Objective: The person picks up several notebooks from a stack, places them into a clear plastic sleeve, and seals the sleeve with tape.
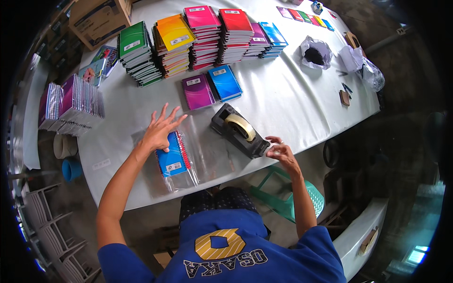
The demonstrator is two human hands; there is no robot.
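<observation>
A spiral notebook with a blue cover (172, 158) lies near the table's front edge, in or on a clear plastic sleeve (191, 175); red spiral binding shows along its right side. My left hand (161, 131) rests over its top end, thumb down on the cover and fingers spread. To the right, a black tape dispenser (221, 123) carries a roll of clear yellowish tape (239, 126). At its front end my right hand (283, 154) has its fingers pinched together on what looks like a whitish bit of tape. A purple notebook (198, 92) and a blue notebook (226, 82) lie beyond.
Tall notebook stacks, among them green (133, 42) and red (236, 21), line the back. Plastic-wrapped notebooks (82, 96) stand at left, near a cardboard box (100, 21). A plastic-lined container (315, 53) sits at right. Below the table's edge is a green stool (314, 199).
</observation>
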